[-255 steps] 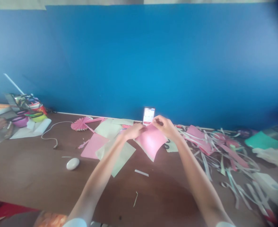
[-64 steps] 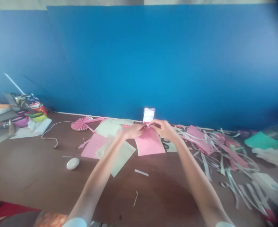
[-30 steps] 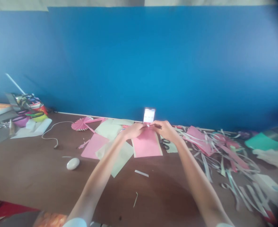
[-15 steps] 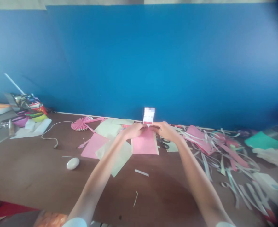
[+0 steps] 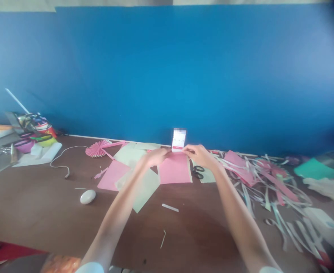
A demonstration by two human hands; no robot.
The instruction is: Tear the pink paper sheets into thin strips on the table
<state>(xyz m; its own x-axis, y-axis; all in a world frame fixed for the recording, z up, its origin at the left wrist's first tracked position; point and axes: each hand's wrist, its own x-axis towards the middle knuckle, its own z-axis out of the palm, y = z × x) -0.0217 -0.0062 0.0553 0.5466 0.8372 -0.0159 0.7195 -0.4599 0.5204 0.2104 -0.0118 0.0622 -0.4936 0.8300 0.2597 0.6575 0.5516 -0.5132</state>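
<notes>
A pink sheet of paper lies in front of me, with a pale edge showing along its right side. My left hand is at its far left corner, fingers closed on the paper's far edge. At the far right corner my right hand pinches that same edge between thumb and fingers. Just beyond the sheet a phone with a lit screen leans against the blue wall. Black-handled scissors rest right of the sheet, on a pale green paper.
Left lie another pink sheet, pale green sheets, a pleated pink paper fan and a white computer mouse. Tangled paper strips cover the right side. A blue wall bounds the desk behind.
My hands have moved apart along the sheet's far edge, the left one leftward and the right one slightly rightward. The sheet has shifted a little, and more of the scissors shows.
</notes>
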